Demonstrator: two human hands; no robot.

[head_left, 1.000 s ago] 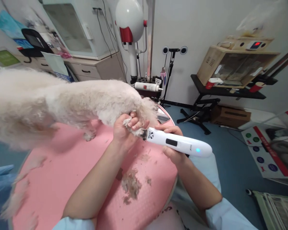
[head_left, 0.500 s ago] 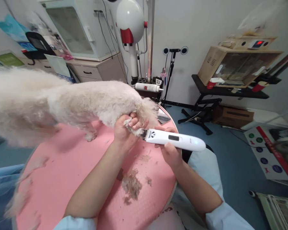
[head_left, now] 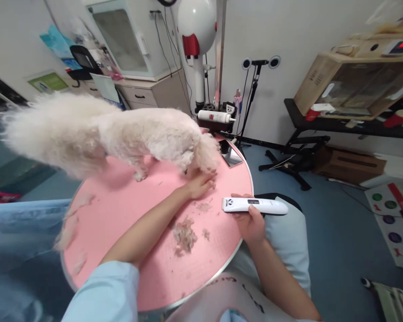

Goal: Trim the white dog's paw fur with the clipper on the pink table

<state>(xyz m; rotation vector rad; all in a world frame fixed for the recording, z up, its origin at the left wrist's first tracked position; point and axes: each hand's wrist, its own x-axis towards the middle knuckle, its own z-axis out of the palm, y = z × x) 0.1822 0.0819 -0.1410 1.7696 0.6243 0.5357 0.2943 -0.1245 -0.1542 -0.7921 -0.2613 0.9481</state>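
Note:
A fluffy white dog stands on the round pink table, tail end toward the right. My left hand lies low on the pink top with its fingers stretched out, right at the dog's rear paw; it holds nothing that I can see. My right hand is closed around a white electric clipper, held level over the table's right edge, blade end pointing left and well apart from the dog. Tufts of cut fur lie on the table between my arms.
A phone-like flat item lies at the table's far edge. Behind it stands a pole with a white bottle and a red-and-white dryer. A black stand with a wooden box is at the right, over blue floor.
My left hand has let go of the lifted rear paw, which is now down on the table. The clipper has drawn back to the right, away from the paw.

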